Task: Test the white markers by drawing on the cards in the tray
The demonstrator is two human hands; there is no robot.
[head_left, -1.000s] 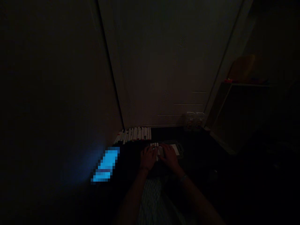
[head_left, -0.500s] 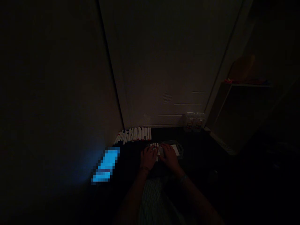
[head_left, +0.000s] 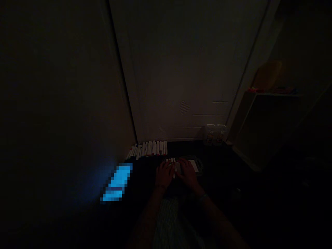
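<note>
In dim light, my left hand (head_left: 164, 175) lies over several white markers (head_left: 171, 160) side by side in a clear plastic case, its fingers spread and resting on them. Beside it my right hand (head_left: 188, 174) lies palm down across the middle of the case, fingers stretched forward and thumb turned toward the left hand. The right end of the clear case (head_left: 200, 166) and a white flat piece (head_left: 194, 166) show past the right hand. A pale patch (head_left: 177, 167) lies between the hands; its kind is too dark to make out.
A row of white markers (head_left: 151, 148) lies along the wall at the back left. Two clear handled cases (head_left: 214, 135) stand at the back right. A blurred, glowing blue screen (head_left: 118, 183) is at the left. A shelf unit (head_left: 242, 114) rises at the right.
My hands stay almost where they were on the case and markers. The picture is slightly darker; nothing else has visibly moved.
</note>
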